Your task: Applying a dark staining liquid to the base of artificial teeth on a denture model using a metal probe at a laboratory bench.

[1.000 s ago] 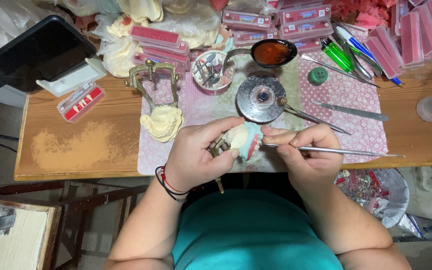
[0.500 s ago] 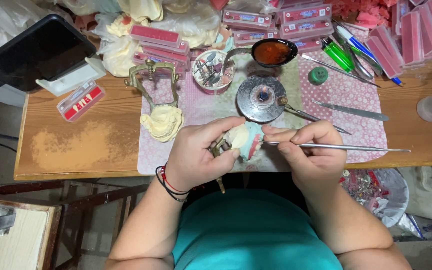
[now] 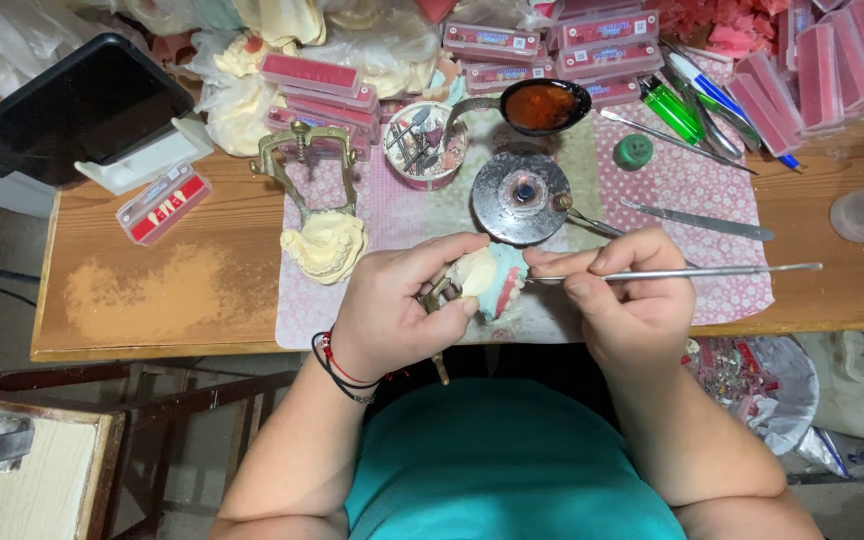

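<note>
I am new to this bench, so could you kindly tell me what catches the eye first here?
At the table's near edge, the left hand grips a cream and pink dental model, while the right hand holds a thin metal tool pointed at it. Just behind them sits a round metal burner, with a ladle of red liquid beyond. Pink flat boxes crowd the far edge.

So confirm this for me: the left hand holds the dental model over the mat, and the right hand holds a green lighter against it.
Not quite. In the head view the right hand holds a thin metal instrument, not a green lighter; the green lighter lies on the table further back. The rest stands: the left hand holds the dental model over the mat.
</note>
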